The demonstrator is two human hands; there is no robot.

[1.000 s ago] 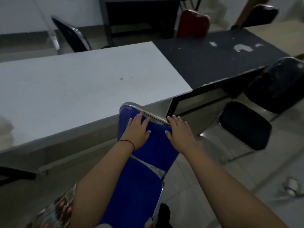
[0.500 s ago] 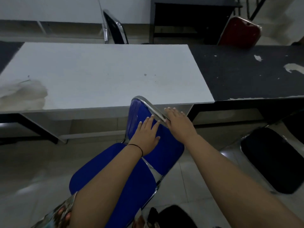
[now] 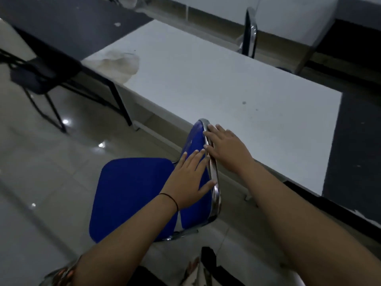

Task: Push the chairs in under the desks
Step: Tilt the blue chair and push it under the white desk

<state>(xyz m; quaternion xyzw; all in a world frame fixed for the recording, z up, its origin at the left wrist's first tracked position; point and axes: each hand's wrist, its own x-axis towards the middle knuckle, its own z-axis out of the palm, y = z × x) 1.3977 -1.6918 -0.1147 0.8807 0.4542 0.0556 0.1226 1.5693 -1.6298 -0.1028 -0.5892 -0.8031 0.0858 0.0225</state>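
The blue chair with a chrome frame stands on the floor in front of the white desk. Its seat points left, out from under the desk, and its backrest is seen edge-on beside the desk's front edge. My left hand lies flat on the blue front of the backrest, fingers spread, thumb at the chrome rim. My right hand rests on the other side of the backrest, its straight fingers touching the chrome rim. Neither hand curls around the frame.
A dark desk adjoins the white one at the far left, with a black chair partly under it. Another dark desk adjoins on the right. A chrome-framed chair stands beyond the white desk. Shiny tiled floor lies to the left.
The view has swung left. The blue chair has turned so its seat faces left. My left hand now lies on the backrest's front, my right hand behind the rim.
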